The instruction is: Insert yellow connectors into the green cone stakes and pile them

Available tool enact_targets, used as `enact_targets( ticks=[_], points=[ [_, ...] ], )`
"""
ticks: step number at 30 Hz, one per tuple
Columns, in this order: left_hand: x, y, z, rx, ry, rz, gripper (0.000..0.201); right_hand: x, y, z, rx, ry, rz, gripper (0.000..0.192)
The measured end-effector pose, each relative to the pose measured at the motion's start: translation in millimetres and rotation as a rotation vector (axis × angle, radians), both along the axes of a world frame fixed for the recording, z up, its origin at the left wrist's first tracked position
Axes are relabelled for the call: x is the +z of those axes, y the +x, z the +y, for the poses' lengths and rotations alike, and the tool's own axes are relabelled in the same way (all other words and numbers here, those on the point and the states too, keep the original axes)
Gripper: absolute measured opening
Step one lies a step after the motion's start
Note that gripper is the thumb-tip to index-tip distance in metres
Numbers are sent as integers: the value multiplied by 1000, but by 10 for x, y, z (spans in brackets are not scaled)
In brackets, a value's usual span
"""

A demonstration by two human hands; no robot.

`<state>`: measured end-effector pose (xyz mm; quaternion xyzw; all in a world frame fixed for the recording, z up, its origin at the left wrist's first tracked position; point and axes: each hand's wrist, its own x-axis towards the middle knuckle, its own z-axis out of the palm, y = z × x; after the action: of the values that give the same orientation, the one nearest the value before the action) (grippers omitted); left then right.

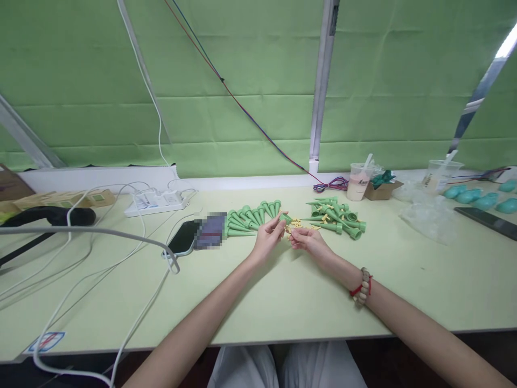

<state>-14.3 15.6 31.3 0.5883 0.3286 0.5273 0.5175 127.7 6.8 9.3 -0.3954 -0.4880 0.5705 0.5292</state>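
Note:
In the head view my left hand is closed on a green plastic cone, whose wide end shows above the fingers. My right hand is close beside it, thumb and fingers pinched together. What the right fingertips hold is too small to make out, though a bit of yellow shows near them. Small yellow plastic pieces lie just behind both hands. Left of them, a fanned row of green cones rests on the table. A looser pile of green cones lies to the right.
On the pale table, a phone and a blurred dark rectangle lie left. A power strip and white cables are farther left. Cups, a small cardboard box, plastic bags and teal pieces occupy the right.

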Motion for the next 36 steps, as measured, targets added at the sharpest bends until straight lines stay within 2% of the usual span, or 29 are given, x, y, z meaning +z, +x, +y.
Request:
enact_targets(
  ticks=[3,7,9,11,13,14,19,20,22,24,28,31,33,36],
  points=[
    [-27,40,-6,73,-105,-66,53,6,13,11,-43,228,-219,37],
    [-36,77,-45,100,-175,-90,48,41,71,9,-157,598,-620,29],
    [-37,100,-78,101,-199,-106,46,45,91,2,-203,686,-726,25],
    [-46,126,-112,105,-205,-121,44,33,86,-8,-212,711,-738,26],
    [-63,147,-136,114,-168,-126,44,13,54,-24,-182,648,-659,32],
    [-72,153,-144,118,-137,-122,44,5,29,-34,-139,559,-579,35],
    [-90,154,-141,111,-57,-91,42,35,-95,-75,191,-112,-6,38],
    [-89,155,-136,111,-66,-93,42,45,-106,-77,232,-177,59,38],
    [-94,162,-127,98,-103,-104,46,45,-110,-70,265,-208,76,38],
    [-117,177,-118,70,-157,-123,47,5,-93,-50,203,-114,-57,42],
    [-188,207,-96,48,-286,-169,43,-92,-24,-12,-50,295,-580,50],
    [-202,206,-78,38,-356,-227,47,-61,39,-7,-169,494,-887,39],
    [-186,195,-69,11,-390,-270,48,-8,85,-5,-181,588,-992,30],
    [-154,170,-60,-24,-493,-305,47,50,147,7,-68,741,-1044,25]
  ],
)
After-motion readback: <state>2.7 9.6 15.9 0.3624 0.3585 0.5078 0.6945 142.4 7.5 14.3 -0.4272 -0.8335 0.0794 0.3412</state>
